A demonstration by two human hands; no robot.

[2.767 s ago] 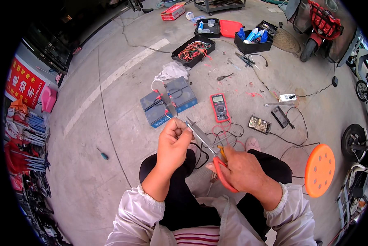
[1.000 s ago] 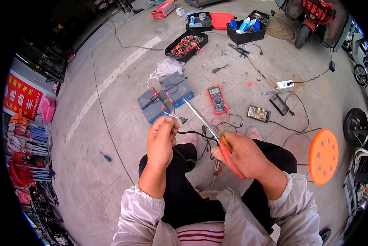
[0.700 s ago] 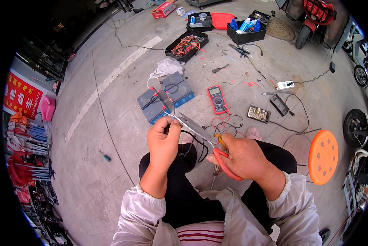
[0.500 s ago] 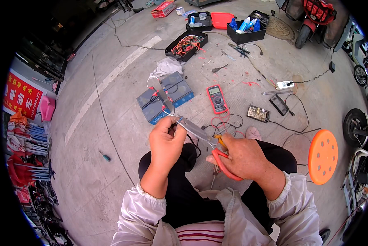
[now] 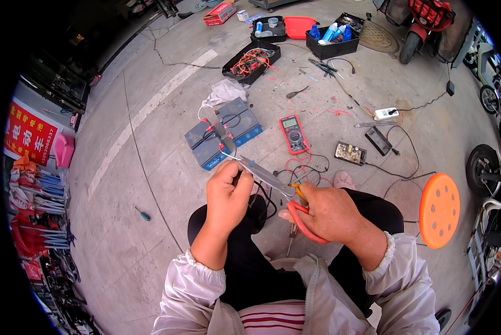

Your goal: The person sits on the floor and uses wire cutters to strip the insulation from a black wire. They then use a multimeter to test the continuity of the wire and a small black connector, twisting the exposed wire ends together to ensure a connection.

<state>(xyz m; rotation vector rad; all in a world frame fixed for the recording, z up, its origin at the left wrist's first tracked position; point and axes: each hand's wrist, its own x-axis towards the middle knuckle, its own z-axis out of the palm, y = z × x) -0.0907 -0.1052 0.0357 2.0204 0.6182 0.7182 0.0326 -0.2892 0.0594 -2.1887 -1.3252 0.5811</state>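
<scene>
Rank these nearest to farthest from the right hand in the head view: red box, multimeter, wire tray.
From the right hand:
1. Multimeter, ahead, slightly left.
2. Wire tray, farther ahead, left.
3. Red box, farthest ahead, left.

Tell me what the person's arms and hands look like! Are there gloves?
Loose, wrinkly, off-white sleeves end in gathered, ruffly cuffs. The left hand and right hand are both bare, so no gloves.

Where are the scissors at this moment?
In the head view, the scissors are just right of centre, held in the right hand and pointing toward the left hand; the multimeter lies beyond them.
</scene>
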